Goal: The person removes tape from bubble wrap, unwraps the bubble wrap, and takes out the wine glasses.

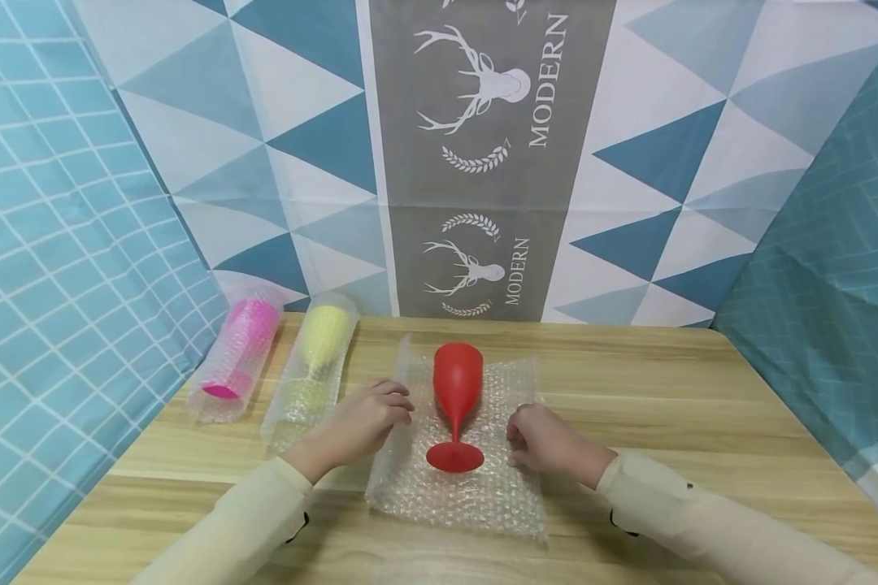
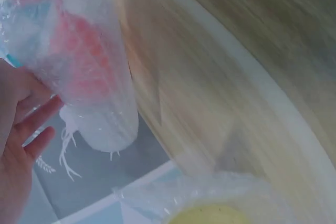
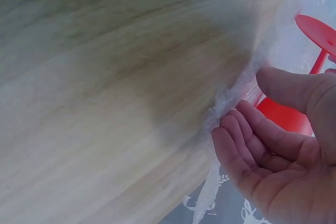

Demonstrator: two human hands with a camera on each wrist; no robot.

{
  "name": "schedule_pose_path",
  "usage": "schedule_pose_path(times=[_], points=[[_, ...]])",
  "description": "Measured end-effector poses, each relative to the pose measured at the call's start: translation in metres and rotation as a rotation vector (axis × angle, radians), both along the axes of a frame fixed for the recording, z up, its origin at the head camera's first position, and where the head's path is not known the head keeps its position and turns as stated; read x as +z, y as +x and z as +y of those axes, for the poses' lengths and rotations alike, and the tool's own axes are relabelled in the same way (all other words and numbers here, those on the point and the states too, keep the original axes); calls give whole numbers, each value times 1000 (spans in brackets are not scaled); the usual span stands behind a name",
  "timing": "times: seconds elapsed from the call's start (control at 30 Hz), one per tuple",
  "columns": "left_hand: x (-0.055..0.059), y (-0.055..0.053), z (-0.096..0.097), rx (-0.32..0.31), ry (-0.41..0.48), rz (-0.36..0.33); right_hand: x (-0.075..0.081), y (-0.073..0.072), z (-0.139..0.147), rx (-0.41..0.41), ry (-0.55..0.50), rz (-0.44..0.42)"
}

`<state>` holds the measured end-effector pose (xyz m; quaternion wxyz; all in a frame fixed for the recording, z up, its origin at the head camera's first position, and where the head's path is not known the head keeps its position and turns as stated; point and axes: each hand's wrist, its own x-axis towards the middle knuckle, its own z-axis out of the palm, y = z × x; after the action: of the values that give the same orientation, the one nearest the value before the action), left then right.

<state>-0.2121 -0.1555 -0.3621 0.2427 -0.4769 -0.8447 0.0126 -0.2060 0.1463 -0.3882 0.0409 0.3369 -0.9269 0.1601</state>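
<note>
Head view, red goblet: the red goblet (image 1: 457,382) lies on its side in the centre of the frame, upon the flat bubble wrap (image 1: 446,504); its long axis goes from top to bottom, with the bowl up and the foot down.
Head view, left hand: the left hand (image 1: 369,418) is at the left edge of the wrap, its fingers slightly bent; the goblet is to the right of it.
Head view, right hand: the right hand (image 1: 545,435) is at the right edge of the wrap, fingers bent; the goblet is to the left of it, and neither hand is clearly nearer.
Head view, neighbours: the wrapped yellow goblet (image 1: 325,337) and wrapped pink goblet (image 1: 251,325) lie at the left; in my judgement the yellow one limits the room beside the left hand.
Left wrist view, hand: at the left edge, fingers loosely apart, seemingly against the wrap; I see no grip.
Left wrist view, goblet: blurred red behind the wrap, upper left.
Right wrist view, hand: at lower right, thumb apart from the curved fingers, which touch the wrap edge without a visible pinch.
Right wrist view, goblet: at the right side, foot uppermost, bowl partly behind the hand.
</note>
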Motion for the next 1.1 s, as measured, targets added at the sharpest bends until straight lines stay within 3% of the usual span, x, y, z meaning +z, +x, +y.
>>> schedule_pose_path(times=[0.13, 0.33, 0.5, 0.63, 0.73, 0.93, 1.1], points=[[1, 3, -9, 53, -12, -62, -3, 0, 0, -1, 7, 35], [-5, 9, -18, 164, -64, -194, -5, 1, -1, -30, 10, 5], [-13, 13, -24, 226, -52, -414, -9, 0, -2, -20, 0, -27], [-16, 15, -29, 222, -16, -577, -12, -1, -2, -4, -13, -9], [-17, 16, -34, 219, -1, -662, -13, -3, -2, 6, -22, 1], [-13, 10, -33, 250, -28, -750, -8, -4, 1, -5, -24, 2], [-5, -1, -27, 243, -89, -730, 0, -5, 3, -44, -14, -25]])
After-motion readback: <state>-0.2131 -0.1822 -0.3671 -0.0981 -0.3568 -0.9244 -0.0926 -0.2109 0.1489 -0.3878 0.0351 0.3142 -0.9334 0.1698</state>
